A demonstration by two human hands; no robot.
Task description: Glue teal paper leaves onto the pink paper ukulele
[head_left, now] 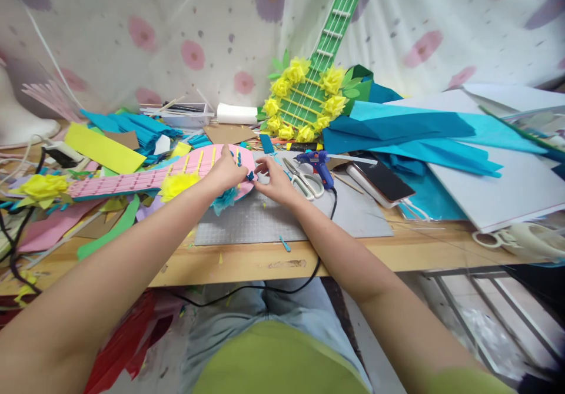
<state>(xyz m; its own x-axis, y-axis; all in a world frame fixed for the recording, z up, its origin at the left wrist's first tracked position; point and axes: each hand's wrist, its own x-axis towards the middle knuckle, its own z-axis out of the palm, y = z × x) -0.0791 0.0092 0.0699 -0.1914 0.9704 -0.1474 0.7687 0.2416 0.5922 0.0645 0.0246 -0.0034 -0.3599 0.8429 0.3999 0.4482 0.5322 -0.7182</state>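
Note:
A pink toy guitar [132, 183] with yellow crossbars lies before me. A yellow paper flower [180, 185] and a teal paper flower [225, 201] sit on its near edge. My left hand [226, 170] rests over the guitar's body, fingers bent. A small dark blue piece [251, 175] shows at its fingertips, and the left hand seems to pinch it. On the other side of that piece, my right hand [277, 182] curves at the body's right end, with thumb and fingers apart. What lies under the left palm is hidden.
Scissors [304, 182] and a blue glue gun [318, 164] lie right of my hands on a grey cutting mat [353, 217]. A phone [384, 179] is farther right, near blue paper sheets [424, 129]. A green guitar with yellow flowers [326, 52] stands behind.

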